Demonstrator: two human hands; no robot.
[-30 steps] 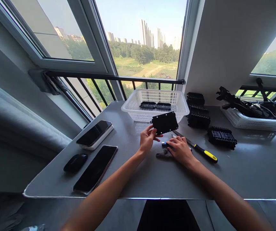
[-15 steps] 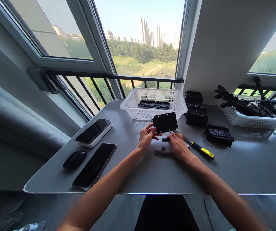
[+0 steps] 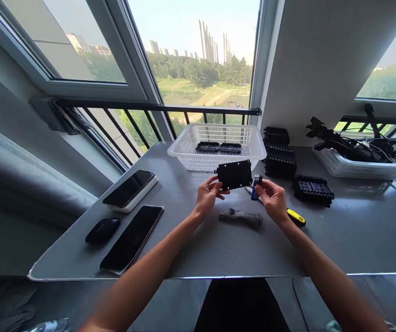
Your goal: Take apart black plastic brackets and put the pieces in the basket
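Observation:
My left hand (image 3: 207, 193) is closed on the left edge of a flat black plastic panel (image 3: 234, 175), which has small notches along its edges. The panel is held up above the table, in front of the white basket. Just to its right, my right hand (image 3: 273, 199) grips a small blue lighter (image 3: 255, 190) with a dark top, upright between thumb and fingers. A small gap separates lighter and panel. Below both hands lies a crumpled grey strip (image 3: 242, 218). A tool with a yellow and black handle (image 3: 296, 216) is partly hidden behind my right hand.
A white basket (image 3: 215, 163) at the back holds black panels (image 3: 230, 148). More black panels (image 3: 280, 161) are stacked beside it, with another pile (image 3: 313, 190) nearer. Two phones (image 3: 132, 237) and a black mouse-like object (image 3: 103, 231) lie left. A second basket (image 3: 363, 169) holds black cabled parts.
My right hand has risen from the tabletop with the lighter and brought it beside the panel. The grey strip is now uncovered. My left hand still holds the panel in nearly the same place.

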